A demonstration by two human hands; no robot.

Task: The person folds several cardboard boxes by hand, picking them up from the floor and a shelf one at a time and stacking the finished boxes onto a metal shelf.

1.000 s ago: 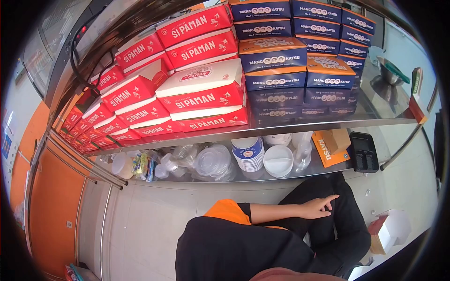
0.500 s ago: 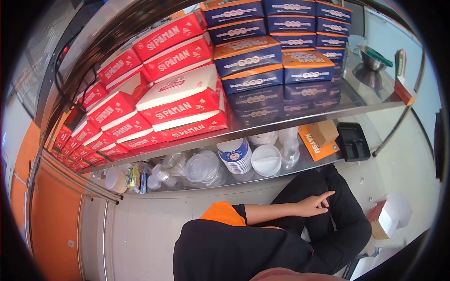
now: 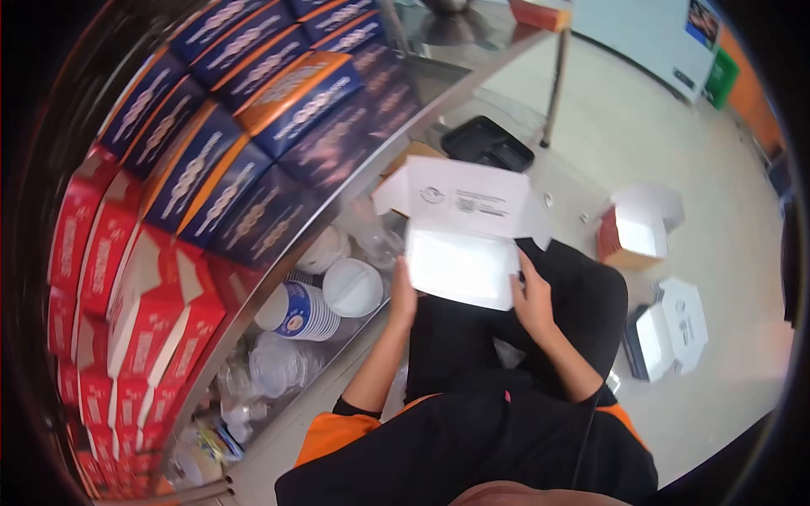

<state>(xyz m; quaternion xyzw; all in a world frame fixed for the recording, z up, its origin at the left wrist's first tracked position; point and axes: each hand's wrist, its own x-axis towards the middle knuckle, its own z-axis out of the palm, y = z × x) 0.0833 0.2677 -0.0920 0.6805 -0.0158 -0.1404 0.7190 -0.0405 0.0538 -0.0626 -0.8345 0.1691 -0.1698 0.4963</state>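
An opened white food box lies between both hands above my lap, its lid raised on the far side and showing dark print inside. My left hand is closed on the box's left side. On the opposite side, my right hand grips the wall, thumb toward the inside. The box's inside looks bare. Beneath it are my crossed legs in black trousers.
Blue-and-orange boxes and red boxes are stacked on the metal shelf at left. Below stand paper cups and clear plastic lids. A black tray, an open red box and another open box lie around me.
The view has turned to the right. Earlier my left hand was stretched out over my legs without a box; now both hands hold an opened box.
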